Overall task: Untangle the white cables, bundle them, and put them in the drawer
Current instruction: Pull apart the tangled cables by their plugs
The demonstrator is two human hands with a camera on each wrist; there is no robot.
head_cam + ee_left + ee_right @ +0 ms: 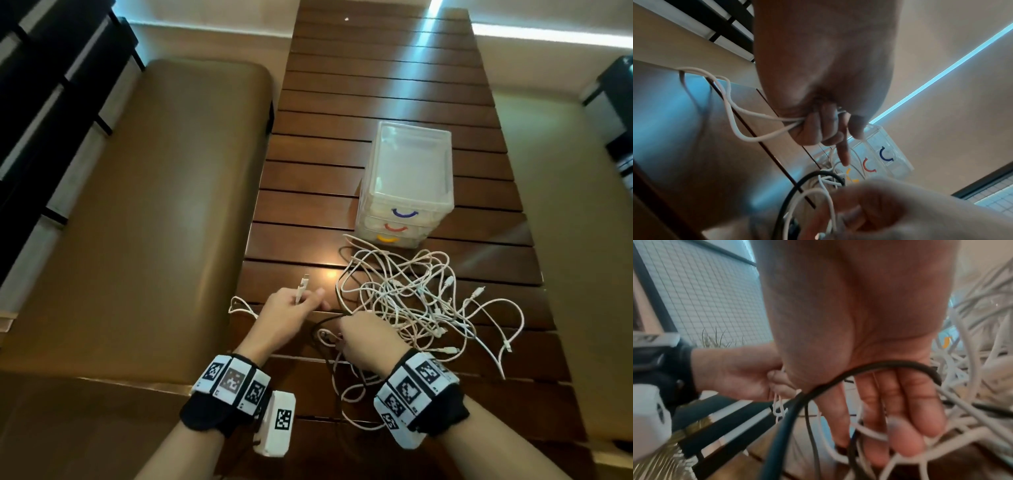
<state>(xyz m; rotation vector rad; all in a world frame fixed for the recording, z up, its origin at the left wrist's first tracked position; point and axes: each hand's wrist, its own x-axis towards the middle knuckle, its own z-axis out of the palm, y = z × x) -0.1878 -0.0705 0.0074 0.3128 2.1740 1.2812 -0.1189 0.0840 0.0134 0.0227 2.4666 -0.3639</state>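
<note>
A tangle of white cables (421,301) lies on the slatted wooden table (376,85), in front of a clear three-drawer unit (407,205) with blue, red and yellow handles; its drawers look closed. My left hand (308,298) grips one white cable just below its USB plug (303,284). In the left wrist view the fingers (818,128) curl round doubled strands and the index finger points out. My right hand (342,337) sits at the tangle's near left edge, fingers (900,410) hooked through white strands. A black cable (890,365) crosses its palm.
A brown padded bench (154,205) runs along the table's left side. A loop of white cable (239,308) hangs over the table's left edge. The black cable (325,322) trails toward me between my wrists. The drawer unit (885,154) stands just beyond the tangle.
</note>
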